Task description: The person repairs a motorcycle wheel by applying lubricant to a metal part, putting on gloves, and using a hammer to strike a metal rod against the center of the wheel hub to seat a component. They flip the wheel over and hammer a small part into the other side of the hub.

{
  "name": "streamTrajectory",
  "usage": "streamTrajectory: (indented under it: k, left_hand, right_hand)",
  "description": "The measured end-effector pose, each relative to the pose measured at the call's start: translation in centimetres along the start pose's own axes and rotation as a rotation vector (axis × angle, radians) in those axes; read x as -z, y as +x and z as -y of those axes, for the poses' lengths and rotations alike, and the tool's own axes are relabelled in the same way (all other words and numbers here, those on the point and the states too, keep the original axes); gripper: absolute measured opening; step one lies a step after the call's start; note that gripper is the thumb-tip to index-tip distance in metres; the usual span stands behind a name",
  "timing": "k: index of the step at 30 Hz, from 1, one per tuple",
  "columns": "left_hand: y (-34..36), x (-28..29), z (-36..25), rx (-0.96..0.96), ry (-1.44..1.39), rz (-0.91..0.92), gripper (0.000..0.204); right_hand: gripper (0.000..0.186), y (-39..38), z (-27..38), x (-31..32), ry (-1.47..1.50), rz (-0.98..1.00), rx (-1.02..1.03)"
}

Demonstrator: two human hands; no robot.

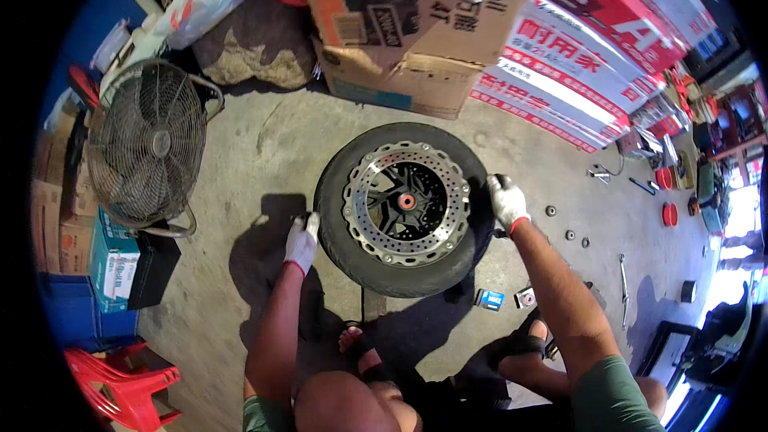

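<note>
A black motorcycle wheel [404, 208] with tyre lies flat on the concrete floor in front of me. A silver perforated brake disc [364, 184] sits on its black hub with a red centre. Both hands wear white gloves with red cuffs. My left hand [302, 242] rests on the tyre's left edge, fingers curled over the rubber. My right hand [506, 202] grips the tyre's right edge. My sandalled feet [356, 342] stand just below the wheel.
A round metal floor fan [148, 144] stands at left. Cardboard boxes [408, 24] and red-and-white cartons [576, 64] stack behind the wheel. Small nuts [570, 234], a wrench [622, 276] and two small packets [490, 298] lie at right. Red plastic stools [120, 384] sit lower left.
</note>
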State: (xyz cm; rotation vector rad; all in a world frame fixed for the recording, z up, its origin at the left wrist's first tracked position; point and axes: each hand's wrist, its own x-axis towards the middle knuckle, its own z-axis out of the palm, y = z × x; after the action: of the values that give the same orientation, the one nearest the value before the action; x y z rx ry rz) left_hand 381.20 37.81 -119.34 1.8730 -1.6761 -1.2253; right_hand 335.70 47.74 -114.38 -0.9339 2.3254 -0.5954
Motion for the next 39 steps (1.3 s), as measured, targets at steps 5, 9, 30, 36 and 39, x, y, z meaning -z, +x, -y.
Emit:
streamTrajectory:
  k: [5, 9, 30, 36, 39]
  left_hand:
    - [1.8, -4.5, -1.2, 0.112, -0.453, 0.064, 0.074]
    - [-1.3, -4.0, -0.9, 0.221, -0.614, -0.040, 0.072]
    - [-4.0, 4.9, -7.0, -0.084, -1.549, 0.397, 0.062]
    - [-6.8, 1.0, -3.1, 0.207, -1.372, 0.193, 0.054]
    - [-6.2, -0.5, -1.9, 0.073, -1.279, 0.184, 0.058]
  right_hand:
    - [0.078, 6.7, -5.1, -3.0, 0.512, 0.169, -0.340]
    - [0.058, 4.1, -0.7, -3.8, 0.639, 0.116, -0.470]
    - [0.054, -8.0, 13.7, 10.6, 1.221, 0.434, 0.203]
    - [0.049, -4.6, 4.2, 3.4, 1.179, 0.434, -0.138]
    - [0.049, -2.2, -0.1, 1.5, 1.115, 0.424, -0.180]
